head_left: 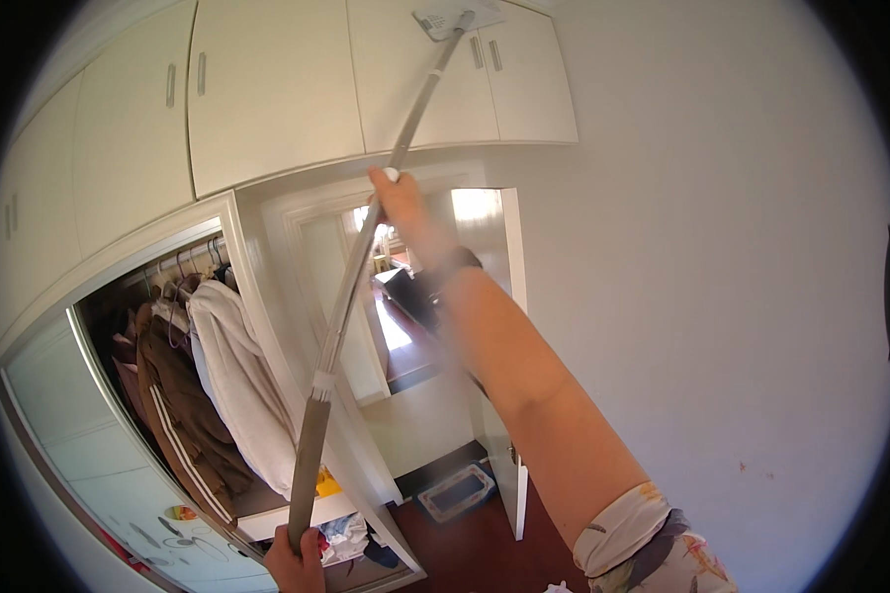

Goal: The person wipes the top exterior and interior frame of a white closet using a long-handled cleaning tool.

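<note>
A flat mop with a long grey metal pole (344,301) slants upward in front of me. Its flat head (433,24) lies up at the cream door of the upper cabinets (267,84); whether it presses on the door I cannot tell for sure. Around the dark grey handle grip at the pole's lower end, my left hand (295,565) is closed. Higher up, my right hand (401,201) grips the pole near a white collar, with that arm stretched out and a dark band on the wrist.
Below the cabinets, an open wardrobe (229,212) holds hanging clothes (235,366), with folded things low down. Its frosted sliding door (119,445) is at the left. Beyond stand a doorway, an open white door (514,395) and a floor mat (455,492). A plain wall (702,247) fills the right.
</note>
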A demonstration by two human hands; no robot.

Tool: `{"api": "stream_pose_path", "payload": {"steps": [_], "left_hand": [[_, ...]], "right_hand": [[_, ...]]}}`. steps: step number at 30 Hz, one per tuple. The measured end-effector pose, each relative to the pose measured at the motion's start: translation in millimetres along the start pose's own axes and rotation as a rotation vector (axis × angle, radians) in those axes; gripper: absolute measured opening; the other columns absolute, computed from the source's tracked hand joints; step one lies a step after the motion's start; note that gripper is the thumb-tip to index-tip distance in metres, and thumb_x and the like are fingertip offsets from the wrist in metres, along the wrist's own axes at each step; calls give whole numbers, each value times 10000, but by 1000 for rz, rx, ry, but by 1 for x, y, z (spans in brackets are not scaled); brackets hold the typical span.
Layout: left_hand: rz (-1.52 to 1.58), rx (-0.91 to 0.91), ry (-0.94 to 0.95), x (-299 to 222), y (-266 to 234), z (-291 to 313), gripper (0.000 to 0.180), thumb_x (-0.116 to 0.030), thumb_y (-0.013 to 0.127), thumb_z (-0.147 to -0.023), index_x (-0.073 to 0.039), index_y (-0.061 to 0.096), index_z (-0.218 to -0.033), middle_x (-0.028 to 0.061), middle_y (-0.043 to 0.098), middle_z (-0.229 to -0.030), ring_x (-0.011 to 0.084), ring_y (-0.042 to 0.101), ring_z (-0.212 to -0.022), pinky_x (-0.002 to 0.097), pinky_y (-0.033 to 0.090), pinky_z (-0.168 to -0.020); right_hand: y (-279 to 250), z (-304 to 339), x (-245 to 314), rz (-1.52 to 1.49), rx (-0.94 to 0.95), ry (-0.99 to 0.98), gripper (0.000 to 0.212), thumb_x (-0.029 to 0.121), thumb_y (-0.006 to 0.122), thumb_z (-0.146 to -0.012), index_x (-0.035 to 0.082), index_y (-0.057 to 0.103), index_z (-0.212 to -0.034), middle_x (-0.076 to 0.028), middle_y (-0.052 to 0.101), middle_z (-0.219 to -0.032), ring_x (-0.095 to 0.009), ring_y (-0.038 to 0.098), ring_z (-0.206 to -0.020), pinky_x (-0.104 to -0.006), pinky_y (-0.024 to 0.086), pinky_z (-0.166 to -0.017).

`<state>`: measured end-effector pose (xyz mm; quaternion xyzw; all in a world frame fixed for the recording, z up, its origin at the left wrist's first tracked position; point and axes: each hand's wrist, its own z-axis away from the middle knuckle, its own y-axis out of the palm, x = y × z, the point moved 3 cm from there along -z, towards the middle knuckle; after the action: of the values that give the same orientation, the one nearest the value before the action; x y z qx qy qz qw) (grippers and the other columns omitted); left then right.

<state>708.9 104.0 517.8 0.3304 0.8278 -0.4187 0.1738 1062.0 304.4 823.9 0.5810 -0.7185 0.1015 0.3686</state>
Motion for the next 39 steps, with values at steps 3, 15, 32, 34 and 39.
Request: {"api": "stream_pose_path", "payload": {"steps": [3, 15, 32, 34, 39], "left_hand": [[-45, 1, 29, -34, 18, -9, 329, -359, 545, -856, -42, 628, -889, 162, 569, -620, 345, 551, -563, 417, 415, -506], [1062, 757, -462, -66, 78, 28, 351, -438, 401, -902, -120, 462, -768, -25, 383, -579, 79, 357, -421, 210, 284, -374], [897, 546, -316, -73, 93, -2, 313, -321, 441, -922, -74, 489, -736, -19, 390, -511, 66, 312, -385, 217, 232, -347], [872, 552, -355, -80, 100, -18, 343, -330, 445, -922, -81, 483, -689, -23, 380, -493, 60, 305, -383, 212, 225, -350], [912, 575, -279, -148, 125, -54, 379, -357, 448, -923, -107, 430, -639, -37, 331, -469, 55, 291, -381, 216, 203, -356]], "right_hand": [[-34, -21, 8, 94, -67, -104, 435, 314, 605, -795, -83, 471, -912, -138, 568, -666, -182, 561, -521, -303, 459, -450], [-81, -10, -2, -111, 122, 106, 315, 284, 490, -872, -6, 411, -966, -93, 530, -609, -190, 545, -475, -305, 440, -394], [-105, -35, -25, -248, 185, 79, 315, 327, 453, -886, 30, 395, -976, -86, 534, -637, -188, 542, -485, -292, 425, -401], [-115, -61, -25, -242, 173, 55, 321, 328, 456, -885, 23, 397, -968, -85, 531, -642, -187, 539, -487, -297, 434, -408], [-152, -129, 11, -263, 92, 44, 317, 300, 457, -887, -14, 418, -908, -98, 506, -622, -183, 510, -474, -320, 444, -419]]}}
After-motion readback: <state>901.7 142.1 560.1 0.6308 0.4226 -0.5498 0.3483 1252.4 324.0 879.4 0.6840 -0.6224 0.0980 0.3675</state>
